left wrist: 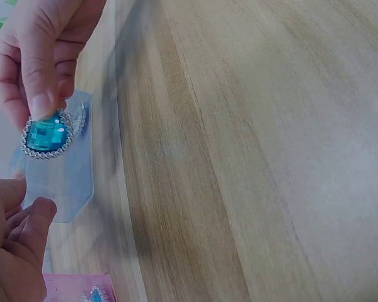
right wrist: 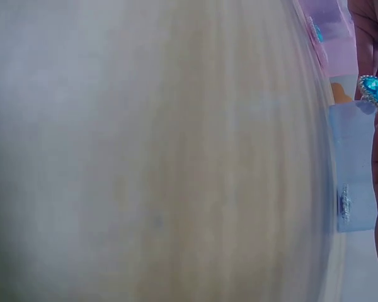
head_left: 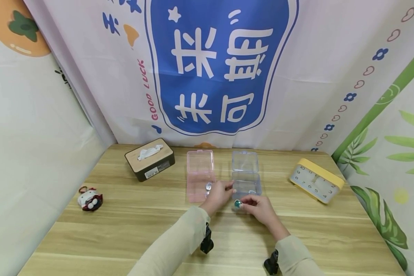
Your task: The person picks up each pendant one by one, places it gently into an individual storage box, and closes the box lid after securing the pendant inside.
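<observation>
Wood-grain table (head_left: 131, 237) set against a printed cloth backdrop (head_left: 279, 115) (white characters on a blue panel, upper middle of the frame). Blue-green jewel (left wrist: 47, 135) with a silver beaded edge is pinched between thumb and fingers of the right hand (head_left: 259, 208), held up at the near edge of the clear blue box (head_left: 241, 186), centre of the frame. Left hand (head_left: 220, 194) is placed at the blue box's left side, fingers loosely bent; whether the box is gripped cannot be told. At least one shiny piece (head_left: 252, 192) is seen in the blue box, lower right part. Pink box (head_left: 194, 188) is set left of it, partly covered by the left hand, with shiny stones (head_left: 208, 186) inside. Both lids are open, tipped toward the backdrop. Tissue box (head_left: 148, 161) is placed upper left of the table, plush charm (head_left: 89, 200) at the left edge, yellow clock (head_left: 317, 181) (tilted in frame) at the right. Black devices (head_left: 207, 240) are worn at both wrists.
</observation>
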### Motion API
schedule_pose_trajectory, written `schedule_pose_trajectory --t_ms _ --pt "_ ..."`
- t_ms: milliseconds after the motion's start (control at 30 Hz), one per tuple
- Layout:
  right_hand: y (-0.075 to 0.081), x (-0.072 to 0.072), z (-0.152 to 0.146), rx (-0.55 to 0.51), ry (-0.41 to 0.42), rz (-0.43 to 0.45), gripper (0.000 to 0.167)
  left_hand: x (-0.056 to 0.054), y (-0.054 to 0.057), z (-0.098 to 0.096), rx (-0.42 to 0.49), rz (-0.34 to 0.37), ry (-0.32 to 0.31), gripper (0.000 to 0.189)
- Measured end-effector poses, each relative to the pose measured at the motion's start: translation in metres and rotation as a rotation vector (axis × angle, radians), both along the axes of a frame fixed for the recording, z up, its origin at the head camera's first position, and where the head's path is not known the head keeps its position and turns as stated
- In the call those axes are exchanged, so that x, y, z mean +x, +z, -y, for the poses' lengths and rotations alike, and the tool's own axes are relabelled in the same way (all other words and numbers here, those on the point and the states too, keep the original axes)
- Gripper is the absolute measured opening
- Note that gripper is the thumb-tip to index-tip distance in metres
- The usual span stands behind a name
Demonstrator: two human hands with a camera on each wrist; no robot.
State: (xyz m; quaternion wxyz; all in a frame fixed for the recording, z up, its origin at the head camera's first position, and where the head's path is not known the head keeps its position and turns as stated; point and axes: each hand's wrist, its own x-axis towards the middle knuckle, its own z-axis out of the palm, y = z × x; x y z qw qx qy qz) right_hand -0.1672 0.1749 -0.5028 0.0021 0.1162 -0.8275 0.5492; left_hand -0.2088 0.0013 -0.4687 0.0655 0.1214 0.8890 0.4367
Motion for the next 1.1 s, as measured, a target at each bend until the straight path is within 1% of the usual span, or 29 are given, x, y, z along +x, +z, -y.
schedule_pose_trajectory --t_ms 167,500,733,800,1033,1100 --pt "0.005 0.0 -0.002 0.009 -0.044 0.016 0.012 0.0 0.0 0.0 -0.009 -0.017 0.007 0.04" --pt "0.014 -0.003 -0.008 -0.039 -0.119 0.012 0.017 0.0 -0.001 0.0 -0.001 -0.036 -0.003 0.039" --pt "0.018 -0.007 -0.014 -0.022 -0.165 0.014 0.017 0.0 -0.003 0.0 0.008 -0.024 -0.004 0.04" --pt "0.02 -0.009 -0.015 -0.028 -0.173 0.016 0.017 0.0 -0.003 -0.001 0.002 -0.031 -0.003 0.04" --pt "0.026 -0.013 -0.015 -0.03 -0.229 0.036 0.016 0.0 -0.001 -0.001 0.006 -0.008 0.005 0.04" --pt "0.028 -0.015 -0.015 -0.04 -0.241 0.033 0.016 0.0 -0.001 -0.001 0.004 -0.015 0.004 0.04"
